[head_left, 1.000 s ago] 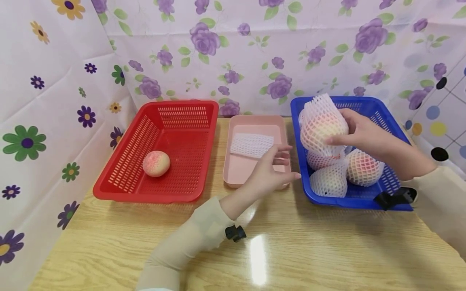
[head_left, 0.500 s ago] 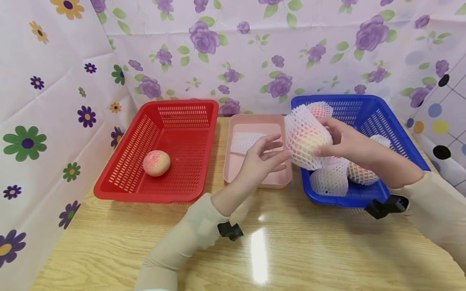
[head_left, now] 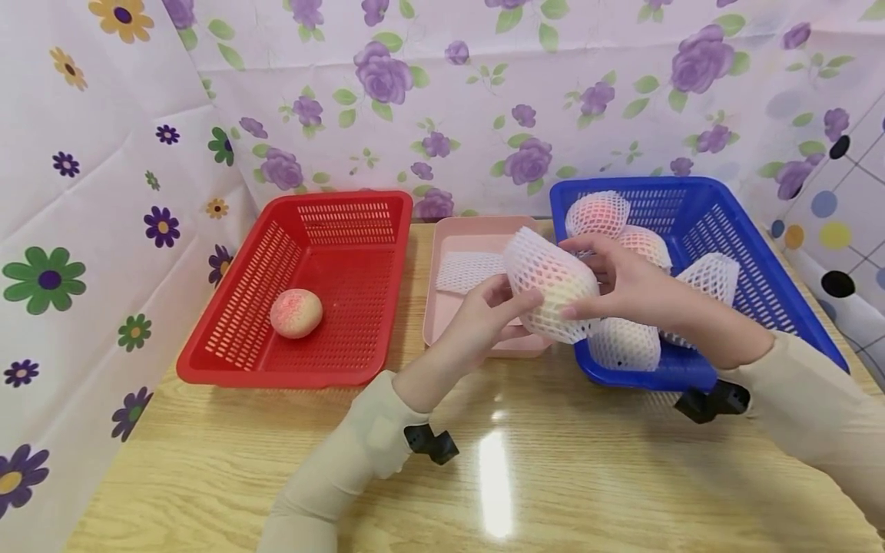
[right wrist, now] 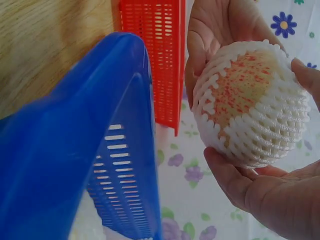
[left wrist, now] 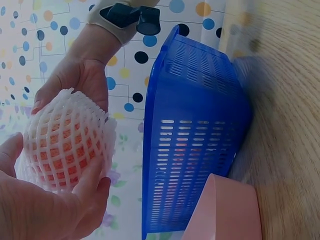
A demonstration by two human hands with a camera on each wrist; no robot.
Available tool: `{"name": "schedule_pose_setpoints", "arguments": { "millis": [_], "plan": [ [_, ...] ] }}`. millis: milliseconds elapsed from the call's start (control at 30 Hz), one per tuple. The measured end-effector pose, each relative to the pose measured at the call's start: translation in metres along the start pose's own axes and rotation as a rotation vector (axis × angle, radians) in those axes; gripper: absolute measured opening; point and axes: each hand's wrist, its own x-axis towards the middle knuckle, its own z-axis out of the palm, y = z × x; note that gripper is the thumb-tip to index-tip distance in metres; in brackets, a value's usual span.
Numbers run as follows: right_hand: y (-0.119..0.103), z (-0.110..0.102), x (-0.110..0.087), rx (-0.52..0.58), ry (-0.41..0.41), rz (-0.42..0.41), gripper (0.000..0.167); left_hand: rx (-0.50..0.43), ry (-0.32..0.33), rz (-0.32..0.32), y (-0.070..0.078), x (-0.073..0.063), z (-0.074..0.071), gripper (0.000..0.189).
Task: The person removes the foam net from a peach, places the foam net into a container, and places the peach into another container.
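Note:
A peach in a white foam net is held above the table, between the pink tray and the blue basket. My left hand grips its left side, fingers and thumb around the netting. On the opposite side my right hand holds it with thumb and fingers. In the right wrist view, speckled skin of the netted peach shows at the net's open end. A bare peach lies in the red basket. Flat in the tray is an empty foam net.
Several more netted peaches lie in the blue basket. All three containers stand in a row on a wooden table, against a flowered cloth behind. Another patterned cloth hangs on the left.
The right hand has carried the netted peach left, out from over the blue basket. The left hand, earlier apart from it, now grips it too.

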Motion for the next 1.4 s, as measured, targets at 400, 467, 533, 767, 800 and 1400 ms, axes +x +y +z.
{"name": "schedule_pose_setpoints", "arguments": {
  "millis": [400,467,533,767,800,1400],
  "plan": [
    [-0.005,0.019,0.005,-0.011,0.119,-0.042,0.076,-0.091,0.000,-0.012,-0.004,-0.001,-0.009,0.044],
    [-0.004,0.024,0.006,0.001,0.140,-0.022,0.076,-0.106,-0.004,-0.012,-0.006,-0.002,-0.011,0.044],
    [-0.001,0.030,0.007,0.008,0.165,-0.009,0.074,-0.118,-0.011,-0.014,-0.007,-0.002,-0.013,0.045],
    [0.010,0.050,0.010,0.029,0.263,-0.058,0.066,-0.146,0.005,-0.009,-0.014,-0.006,-0.018,0.048],
    [0.011,0.052,0.010,0.028,0.274,-0.068,0.066,-0.152,0.009,-0.008,-0.015,-0.006,-0.019,0.048],
    [0.011,0.073,0.011,0.012,0.322,-0.107,0.089,-0.239,0.007,0.059,-0.026,-0.008,-0.025,0.050]
  ]
}}
